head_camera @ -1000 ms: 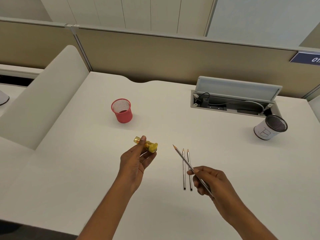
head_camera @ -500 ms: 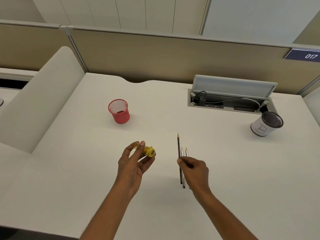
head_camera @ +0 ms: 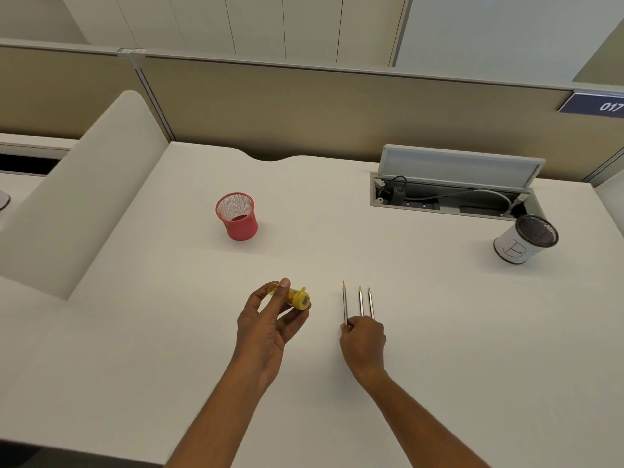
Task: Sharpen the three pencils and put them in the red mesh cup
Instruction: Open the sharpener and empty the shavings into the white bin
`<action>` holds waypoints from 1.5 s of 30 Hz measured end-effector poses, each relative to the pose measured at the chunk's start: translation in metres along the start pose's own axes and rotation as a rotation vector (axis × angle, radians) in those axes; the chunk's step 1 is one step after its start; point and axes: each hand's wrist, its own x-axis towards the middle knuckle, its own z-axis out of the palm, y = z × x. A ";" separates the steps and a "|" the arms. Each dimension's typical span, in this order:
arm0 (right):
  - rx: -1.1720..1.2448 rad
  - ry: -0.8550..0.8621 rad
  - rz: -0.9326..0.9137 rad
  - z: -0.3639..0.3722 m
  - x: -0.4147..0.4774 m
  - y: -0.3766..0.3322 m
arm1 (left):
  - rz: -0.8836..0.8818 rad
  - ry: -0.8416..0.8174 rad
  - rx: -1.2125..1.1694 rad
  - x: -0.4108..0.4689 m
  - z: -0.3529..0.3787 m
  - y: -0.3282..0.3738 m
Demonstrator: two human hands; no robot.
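Left grip point(head_camera: 266, 329) holds sharpener point(head_camera: 299, 298); right grip point(head_camera: 364, 342) pinches leftmost pencil point(head_camera: 344, 304), other pencils point(head_camera: 361, 302) just beside.

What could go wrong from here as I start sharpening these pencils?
The three pencils lie close together, their back ends under the right hand; lifting one could roll the others. The left hand holds the sharpener only by fingertips, so twisting may slip it. The white cup could be mistaken for the red cup.
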 end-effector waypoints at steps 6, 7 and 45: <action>-0.133 0.013 -0.041 0.007 -0.003 0.000 | -0.012 0.009 0.008 0.002 -0.004 0.001; -0.166 0.015 -0.055 0.008 -0.003 -0.001 | -0.014 0.008 0.008 0.002 -0.004 0.001; 0.601 -0.047 -0.576 -0.165 -0.027 -0.127 | 0.016 -0.045 -0.008 -0.002 0.043 0.007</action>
